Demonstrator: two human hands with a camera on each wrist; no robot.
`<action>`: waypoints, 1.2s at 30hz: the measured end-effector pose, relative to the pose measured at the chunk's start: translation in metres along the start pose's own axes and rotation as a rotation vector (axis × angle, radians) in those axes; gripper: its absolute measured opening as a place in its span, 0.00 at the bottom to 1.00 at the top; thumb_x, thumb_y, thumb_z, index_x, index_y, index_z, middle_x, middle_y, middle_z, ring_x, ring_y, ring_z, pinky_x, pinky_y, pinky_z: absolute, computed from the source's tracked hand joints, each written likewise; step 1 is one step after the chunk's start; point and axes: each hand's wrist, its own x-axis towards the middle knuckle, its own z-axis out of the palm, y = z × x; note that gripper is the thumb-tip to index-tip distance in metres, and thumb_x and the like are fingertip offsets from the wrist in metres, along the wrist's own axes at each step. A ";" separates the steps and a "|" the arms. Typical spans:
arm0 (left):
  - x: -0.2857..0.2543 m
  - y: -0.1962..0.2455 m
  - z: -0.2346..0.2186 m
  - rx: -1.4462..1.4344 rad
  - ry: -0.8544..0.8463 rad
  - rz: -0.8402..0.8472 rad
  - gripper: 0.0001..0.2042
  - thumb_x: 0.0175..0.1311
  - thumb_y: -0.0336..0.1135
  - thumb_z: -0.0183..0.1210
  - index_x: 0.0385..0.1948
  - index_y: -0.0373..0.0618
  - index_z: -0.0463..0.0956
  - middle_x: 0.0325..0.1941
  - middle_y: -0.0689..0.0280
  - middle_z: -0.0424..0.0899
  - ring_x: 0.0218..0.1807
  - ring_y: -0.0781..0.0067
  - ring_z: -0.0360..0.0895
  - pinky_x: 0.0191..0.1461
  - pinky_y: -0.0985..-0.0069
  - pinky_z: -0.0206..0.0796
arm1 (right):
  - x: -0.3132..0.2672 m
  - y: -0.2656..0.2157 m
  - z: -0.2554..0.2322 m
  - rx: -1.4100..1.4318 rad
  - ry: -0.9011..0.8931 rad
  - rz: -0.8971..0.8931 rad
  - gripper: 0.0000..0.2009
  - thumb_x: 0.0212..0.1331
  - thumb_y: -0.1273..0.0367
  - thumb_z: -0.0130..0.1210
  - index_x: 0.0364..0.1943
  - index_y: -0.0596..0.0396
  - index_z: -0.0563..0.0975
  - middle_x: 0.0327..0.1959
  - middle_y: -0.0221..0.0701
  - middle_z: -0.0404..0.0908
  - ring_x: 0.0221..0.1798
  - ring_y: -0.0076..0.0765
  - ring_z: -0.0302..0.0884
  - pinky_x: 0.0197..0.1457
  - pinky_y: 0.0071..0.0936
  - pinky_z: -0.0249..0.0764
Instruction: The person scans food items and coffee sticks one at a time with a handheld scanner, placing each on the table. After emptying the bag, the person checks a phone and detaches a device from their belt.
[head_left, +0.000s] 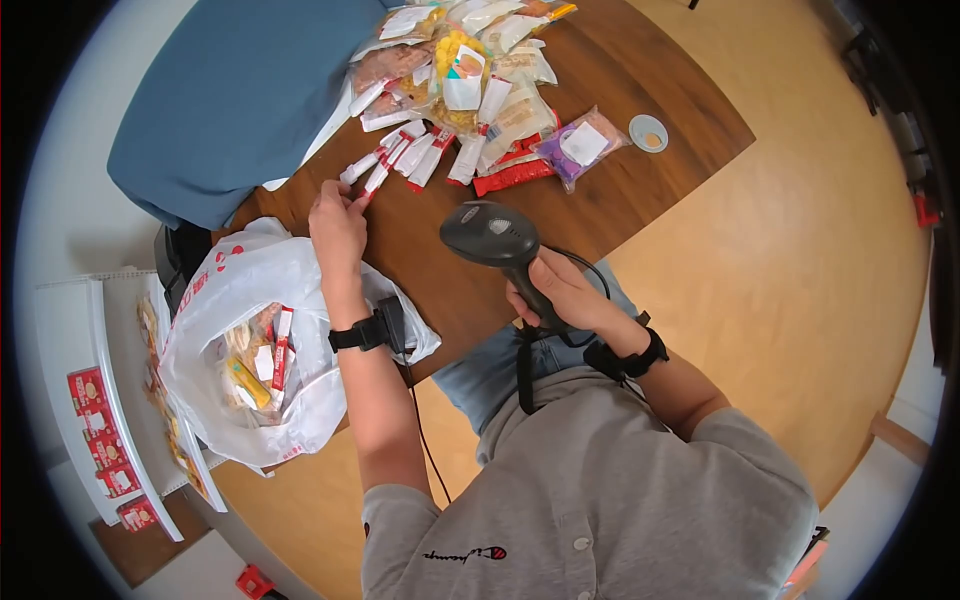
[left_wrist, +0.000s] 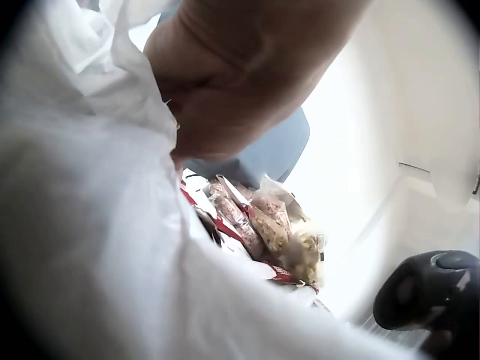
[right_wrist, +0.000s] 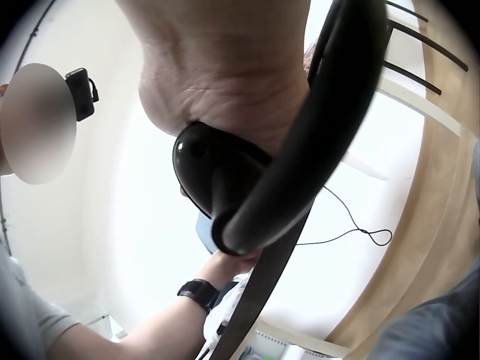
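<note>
Grey shirt (head_left: pixel 600 490) nearest the head camera, filling the lower part. Right hand (head_left: pixel 568 292) grips a black handheld scanner (head_left: pixel 490 235) by its handle, fingers wrapped round, scanner head up over the near edge of the brown wooden table (head_left: pixel 690 85). Black cord (right_wrist: pixel 322 127) runs from the handle base, seen close up in the right wrist view. Left hand (head_left: pixel 338 228) reaches to the table's left side, fingers bent, fingertips at the near end of a red-and-white stick packet (head_left: pixel 377 178); can't tell if it pinches the packet or just touches it, left wrist view has the fingers hidden. Packet lies on the table, other stick packets (head_left: pixel 430 160) just beside it. Behind them a heap of clear food bags, one yellow with a white label (head_left: pixel 462 85). Red packets (head_left: pixel 515 178) at the heap's near edge, then a purple packet (head_left: pixel 583 150) with a white label, then a round lid-like disc (head_left: pixel 648 133) further right. White plastic bag (head_left: pixel 190 340) stands open under the left forearm, yellow packet (head_left: pixel 248 383) and red stick packet (head_left: pixel 283 350) inside. Blue-grey cover (head_left: pixel 240 100) beyond the bag, against the table. Shelf at far left with red boxes (head_left: pixel 103 430). Black straps on both wrists
</note>
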 end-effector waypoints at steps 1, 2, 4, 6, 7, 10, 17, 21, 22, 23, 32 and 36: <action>-0.002 -0.001 0.000 0.001 0.003 -0.006 0.10 0.55 0.27 0.65 0.37 0.36 0.76 0.31 0.52 0.81 0.38 0.49 0.79 0.42 0.59 0.69 | 0.001 -0.001 0.000 -0.001 -0.006 0.003 0.26 0.72 0.46 0.39 0.55 0.57 0.67 0.25 0.28 0.73 0.21 0.19 0.68 0.25 0.18 0.65; -0.004 -0.002 0.000 -0.011 -0.023 0.027 0.11 0.54 0.27 0.66 0.37 0.37 0.76 0.29 0.53 0.80 0.36 0.49 0.78 0.41 0.59 0.69 | 0.001 -0.001 0.000 0.003 -0.003 0.010 0.26 0.72 0.46 0.39 0.54 0.57 0.67 0.25 0.28 0.73 0.21 0.19 0.68 0.25 0.18 0.65; -0.007 -0.005 0.001 -0.022 -0.042 0.054 0.12 0.53 0.26 0.66 0.38 0.38 0.75 0.27 0.54 0.78 0.35 0.50 0.77 0.41 0.58 0.68 | 0.002 -0.002 0.000 0.004 -0.009 0.017 0.26 0.72 0.46 0.39 0.54 0.57 0.67 0.26 0.29 0.73 0.22 0.19 0.69 0.25 0.18 0.65; -0.010 -0.009 0.005 0.031 0.086 0.303 0.10 0.55 0.26 0.65 0.37 0.40 0.75 0.27 0.55 0.80 0.33 0.51 0.78 0.39 0.59 0.69 | 0.001 -0.001 -0.001 -0.012 0.007 0.030 0.27 0.72 0.46 0.38 0.54 0.57 0.67 0.26 0.29 0.73 0.22 0.19 0.69 0.26 0.18 0.66; -0.013 -0.004 0.003 0.031 0.091 0.297 0.10 0.55 0.26 0.65 0.37 0.40 0.75 0.27 0.55 0.80 0.33 0.51 0.78 0.39 0.59 0.69 | 0.001 -0.001 -0.001 -0.016 0.000 0.033 0.27 0.72 0.46 0.38 0.54 0.57 0.67 0.26 0.29 0.73 0.22 0.19 0.69 0.26 0.18 0.66; -0.026 0.026 -0.015 -0.050 0.004 0.007 0.06 0.59 0.26 0.62 0.35 0.39 0.75 0.27 0.55 0.82 0.29 0.55 0.80 0.34 0.62 0.70 | -0.001 0.001 0.000 0.005 0.030 0.030 0.27 0.72 0.46 0.38 0.52 0.58 0.67 0.26 0.28 0.73 0.22 0.19 0.69 0.26 0.18 0.67; -0.085 0.042 -0.053 -0.256 0.043 -0.055 0.07 0.64 0.25 0.57 0.42 0.41 0.78 0.26 0.56 0.82 0.25 0.66 0.81 0.30 0.72 0.71 | -0.001 -0.009 0.009 -0.098 0.041 -0.011 0.26 0.73 0.47 0.39 0.52 0.58 0.68 0.23 0.27 0.72 0.21 0.18 0.69 0.25 0.18 0.67; -0.109 0.043 -0.059 -0.270 0.055 -0.060 0.06 0.65 0.24 0.57 0.42 0.41 0.78 0.26 0.55 0.82 0.25 0.66 0.81 0.31 0.73 0.71 | 0.000 -0.031 0.022 -0.191 -0.002 -0.026 0.28 0.70 0.43 0.38 0.45 0.57 0.69 0.26 0.29 0.73 0.22 0.19 0.69 0.28 0.18 0.66; -0.113 0.044 -0.059 -0.285 0.052 -0.054 0.06 0.64 0.24 0.57 0.41 0.41 0.78 0.26 0.55 0.82 0.25 0.66 0.81 0.31 0.73 0.71 | 0.000 -0.033 0.025 -0.197 -0.008 -0.027 0.28 0.70 0.43 0.38 0.45 0.57 0.69 0.26 0.29 0.73 0.22 0.19 0.69 0.28 0.18 0.66; -0.117 0.045 -0.059 -0.300 0.050 -0.046 0.06 0.64 0.24 0.57 0.41 0.41 0.79 0.26 0.55 0.82 0.25 0.66 0.81 0.31 0.73 0.71 | 0.000 -0.034 0.028 -0.228 -0.010 -0.060 0.28 0.71 0.44 0.39 0.48 0.58 0.69 0.26 0.29 0.73 0.22 0.19 0.69 0.27 0.19 0.65; -0.132 0.048 -0.059 -0.353 0.062 -0.038 0.06 0.64 0.24 0.58 0.41 0.41 0.79 0.26 0.57 0.82 0.25 0.67 0.81 0.32 0.74 0.71 | 0.001 -0.038 0.040 -0.341 0.005 -0.068 0.27 0.73 0.48 0.40 0.54 0.61 0.68 0.24 0.27 0.72 0.21 0.18 0.67 0.26 0.18 0.63; -0.145 0.039 -0.071 -0.431 0.062 -0.080 0.06 0.65 0.25 0.58 0.41 0.40 0.79 0.27 0.60 0.83 0.25 0.75 0.79 0.32 0.77 0.70 | 0.000 -0.037 0.037 -0.313 -0.021 -0.063 0.28 0.73 0.47 0.39 0.55 0.62 0.67 0.25 0.27 0.71 0.21 0.18 0.67 0.26 0.18 0.62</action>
